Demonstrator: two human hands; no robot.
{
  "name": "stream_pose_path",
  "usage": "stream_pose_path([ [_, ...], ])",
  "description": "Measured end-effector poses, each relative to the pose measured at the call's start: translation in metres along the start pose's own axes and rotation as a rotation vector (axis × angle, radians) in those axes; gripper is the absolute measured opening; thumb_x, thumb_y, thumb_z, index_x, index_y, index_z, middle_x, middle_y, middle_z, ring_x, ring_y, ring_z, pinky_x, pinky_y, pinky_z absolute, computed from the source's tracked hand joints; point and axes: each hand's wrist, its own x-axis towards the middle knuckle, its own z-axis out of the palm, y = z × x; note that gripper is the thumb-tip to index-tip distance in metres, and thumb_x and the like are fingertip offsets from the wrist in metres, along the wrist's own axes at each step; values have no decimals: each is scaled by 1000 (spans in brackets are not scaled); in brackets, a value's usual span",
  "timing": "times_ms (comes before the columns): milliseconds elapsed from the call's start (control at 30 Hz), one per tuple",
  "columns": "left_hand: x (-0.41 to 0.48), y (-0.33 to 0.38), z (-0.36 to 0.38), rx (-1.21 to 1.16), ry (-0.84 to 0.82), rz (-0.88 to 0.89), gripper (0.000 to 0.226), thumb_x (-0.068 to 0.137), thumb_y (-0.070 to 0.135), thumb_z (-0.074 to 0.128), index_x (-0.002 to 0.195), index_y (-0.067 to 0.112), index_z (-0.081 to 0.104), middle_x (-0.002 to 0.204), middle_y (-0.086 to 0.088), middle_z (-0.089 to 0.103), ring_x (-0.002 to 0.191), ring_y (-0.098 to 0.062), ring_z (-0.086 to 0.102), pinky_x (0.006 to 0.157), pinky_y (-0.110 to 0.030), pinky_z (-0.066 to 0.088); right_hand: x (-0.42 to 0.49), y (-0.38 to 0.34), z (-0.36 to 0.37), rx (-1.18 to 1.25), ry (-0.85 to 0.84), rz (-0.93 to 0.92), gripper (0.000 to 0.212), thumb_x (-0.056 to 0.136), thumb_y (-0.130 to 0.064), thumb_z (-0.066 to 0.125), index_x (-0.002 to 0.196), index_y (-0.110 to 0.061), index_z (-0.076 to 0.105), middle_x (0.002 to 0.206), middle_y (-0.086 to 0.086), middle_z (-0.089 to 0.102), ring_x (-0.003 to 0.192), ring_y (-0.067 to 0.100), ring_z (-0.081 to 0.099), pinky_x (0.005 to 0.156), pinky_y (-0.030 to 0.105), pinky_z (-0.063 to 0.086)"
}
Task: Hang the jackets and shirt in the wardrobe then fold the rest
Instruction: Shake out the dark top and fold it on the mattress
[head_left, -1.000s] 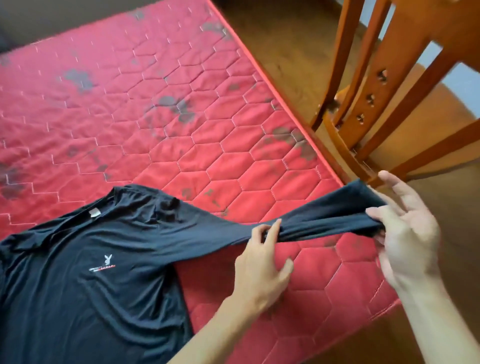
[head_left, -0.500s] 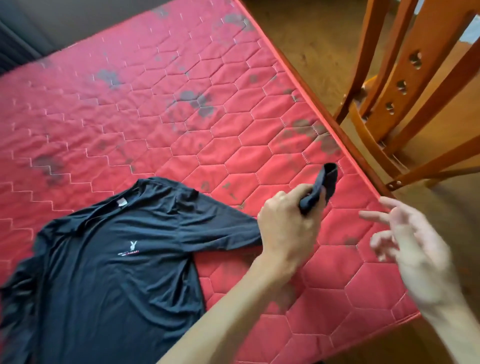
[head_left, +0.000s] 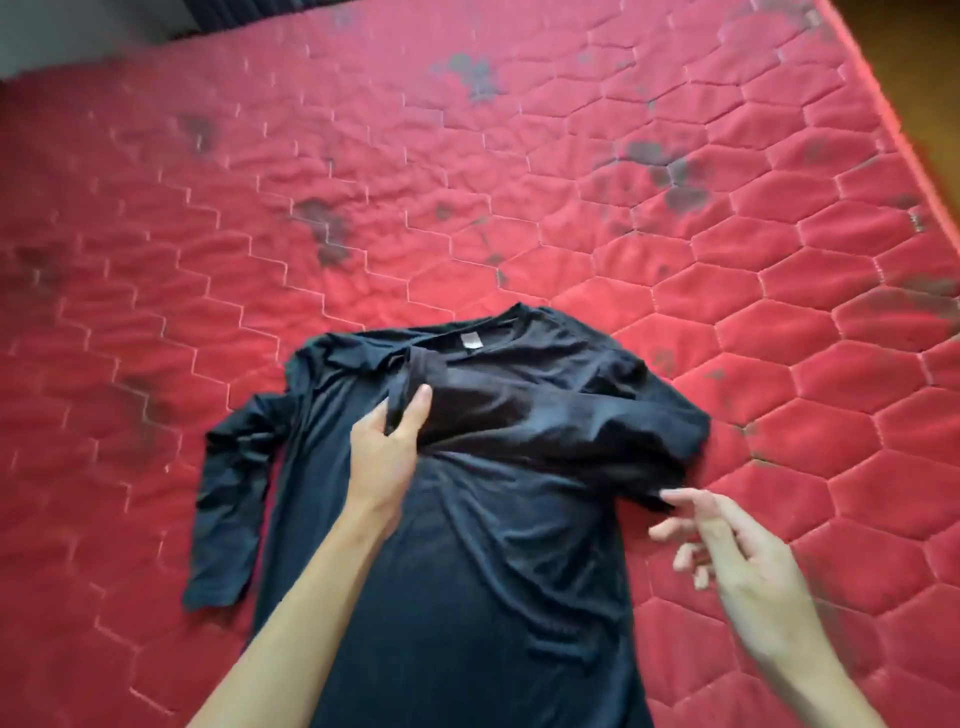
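A black long-sleeved top (head_left: 467, 571) lies front up on the red quilted mattress (head_left: 519, 182), collar at the far side. Its right sleeve is folded across the chest. My left hand (head_left: 387, 447) grips the cuff end of that sleeve over the chest, thumb and fingers pinching the fabric. My right hand (head_left: 727, 561) hovers at the shirt's right edge with fingers spread and loose, fingertips close to the folded sleeve's bend, holding nothing. The other sleeve (head_left: 228, 493) lies straight down the left side.
The mattress carries dark stains (head_left: 670, 176) and fills nearly the whole view. Its right edge (head_left: 904, 130) meets a wooden floor (head_left: 924, 41) in the top right corner. A dark strip (head_left: 249, 15) runs along the far edge.
My left hand has carried the right sleeve from the mattress's edge across the shirt's chest. My right hand let go of the cuff and stays free. The view swung left, away from the wooden chair.
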Motion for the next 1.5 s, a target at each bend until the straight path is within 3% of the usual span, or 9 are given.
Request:
stream_pose_path([
  [200,59,-41,-142,-144,61,-254,25,99,17,60,121,9,69,115,-8,75,104,-21,71,87,-38,58,8,-3,107,-90,-148,47,53,80,-81,48,97,-37,72,83,7,75,59,13,58,49,17,42],
  [367,97,-97,-201,70,72,-348,18,101,13,57,92,20,71,98,-10,69,93,-24,66,68,-34,61,21,18,176,-214,-233,122,73,60,-97,48,95,-37,72,81,6,75,58,10,56,50,14,41],
  [500,118,-118,-217,272,102,-277,15,101,10,55,100,19,67,98,-10,72,87,-22,69,65,-30,58,34,28,218,-340,-309,174,34,80,-67,52,96,-42,70,85,4,75,60,10,59,56,14,43],
  [600,122,-122,-232,611,371,-101,20,92,10,60,109,19,66,103,-8,69,95,-24,64,89,-40,52,43,27,247,-399,-354,180,18,93,-49,54,95,-41,70,83,-2,75,61,12,62,66,29,46],
  [767,107,-142,-279,1023,433,-137,73,81,34,80,141,9,46,134,-20,46,114,-39,49,97,-49,43,53,11,312,-512,-515,142,19,99,-34,54,92,-30,71,80,-8,73,62,10,62,65,27,48],
  [900,83,-159,-313,1140,365,-152,65,74,47,82,122,10,59,131,-20,49,111,-38,53,92,-49,48,52,2,372,-569,-637,96,21,101,-37,51,92,-31,69,82,-9,72,63,7,62,60,18,44],
  [1133,62,-164,-352,916,263,-361,29,89,41,71,101,17,60,95,-4,67,96,-31,61,76,-41,47,26,-7,458,-651,-856,26,20,101,-37,52,91,-30,67,81,-6,72,67,13,64,69,25,51],
  [1267,74,-150,-386,645,484,-379,15,93,22,61,98,15,50,92,-19,69,94,-43,62,73,-42,41,16,-8,484,-706,-901,-44,19,101,-40,52,93,-30,66,81,0,70,68,12,63,72,30,53],
  [1500,87,-121,-495,236,731,-403,19,82,15,75,97,19,64,83,-1,69,91,-28,69,79,-37,53,-3,-17,522,-727,-934,-171,11,100,-28,56,99,-29,66,81,-8,72,74,5,66,66,15,49],
])
